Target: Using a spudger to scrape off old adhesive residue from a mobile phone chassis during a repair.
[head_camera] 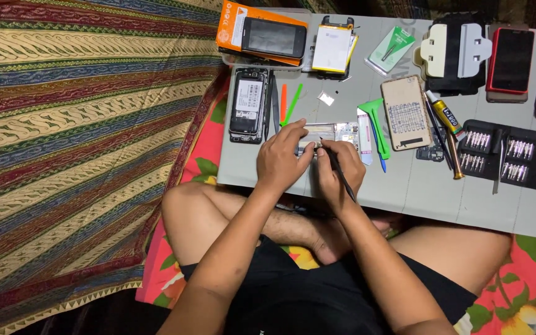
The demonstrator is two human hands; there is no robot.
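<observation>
Both hands on an opened phone chassis at the near edge of the grey work board.

Opened phone chassis [333, 133] lies flat on the grey work board [404, 186]; all places below are given from it. Left hand [278, 158] rests on its left end, fingers curled together and pressing down (thumb hidden). Right hand [340, 166] sits at its near edge, fingers pinched around a thin black tool [342, 180], tip touching the chassis. Just left: a second phone with its back off [249, 104], orange and green pry sticks [288, 102] between. Right: green plastic opener [376, 124], tan phone back cover [406, 113], glue tube [445, 115]. Far right: black screwdriver-bit case [507, 155].
</observation>
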